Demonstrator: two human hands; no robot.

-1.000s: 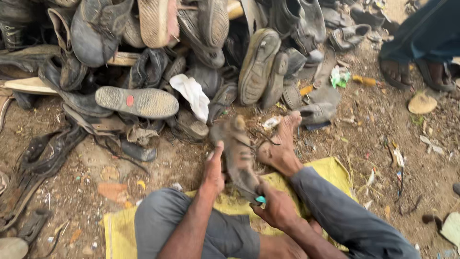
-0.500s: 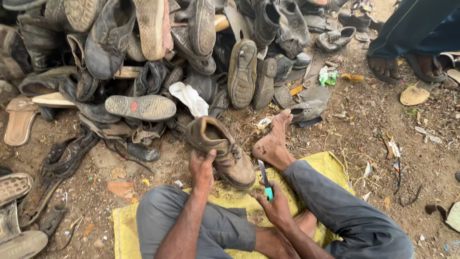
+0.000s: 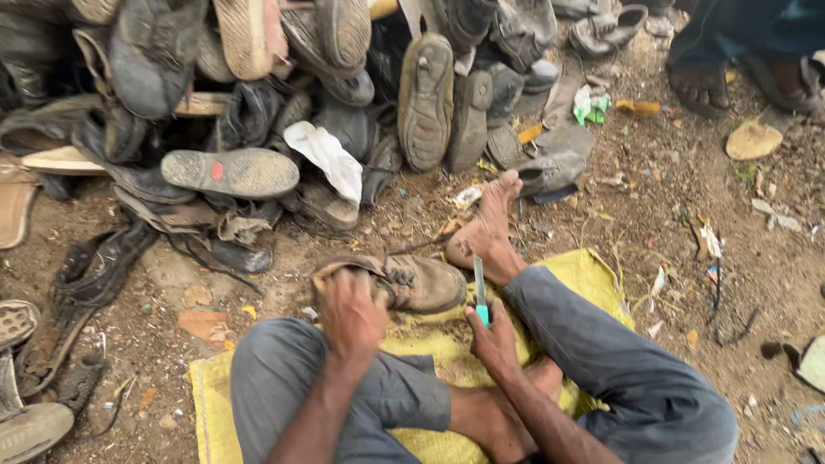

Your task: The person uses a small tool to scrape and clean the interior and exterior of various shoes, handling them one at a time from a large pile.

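Note:
I sit on a yellow sack [image 3: 593, 283] on bare dirt. My left hand [image 3: 351, 314] grips a worn brown lace-up shoe [image 3: 421, 282] at its heel end; the shoe lies on its side across the sack's front edge, toe pointing right. My right hand [image 3: 494, 337] is closed around a small knife with a teal handle [image 3: 480, 290], blade pointing up just right of the shoe. My bare right foot [image 3: 490, 228] rests on the ground past the shoe's toe. Grey trousers cover both legs.
A big heap of old shoes and soles [image 3: 326, 94] fills the far side. More worn footwear [image 3: 34, 378] lies at the left. Another person's sandalled feet [image 3: 730, 82] stand at the top right. Scraps and litter [image 3: 705, 241] dot the dirt.
The shoe went from upright on its heel to lying lower on its side at the sack's edge. My left hand shifted to its heel end. The knife now points up beside it.

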